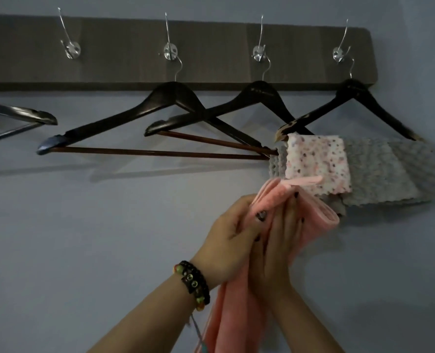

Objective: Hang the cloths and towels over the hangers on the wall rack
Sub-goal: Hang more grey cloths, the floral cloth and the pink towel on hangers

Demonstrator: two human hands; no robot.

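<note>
holding a pink towel up below the wall rack.
both hands grip it: left hand with fingers curled round the folded top, right hand wrapped round it just beside. a spotted cloth and grey cloth hang on the right hanger; faint marks on the hangers are unreadable.

Dim, bluish, low-light view with soft grain throughout. Faint, blurred shadows cast down and leftward on the wall below the hangers. Small bright glints on the metal hooks. Wide-angle bend along the rack board, bowing toward the edges. Slight smear on the far-left hanger; hands softly blurred, dark hangers losing detail.
</note>
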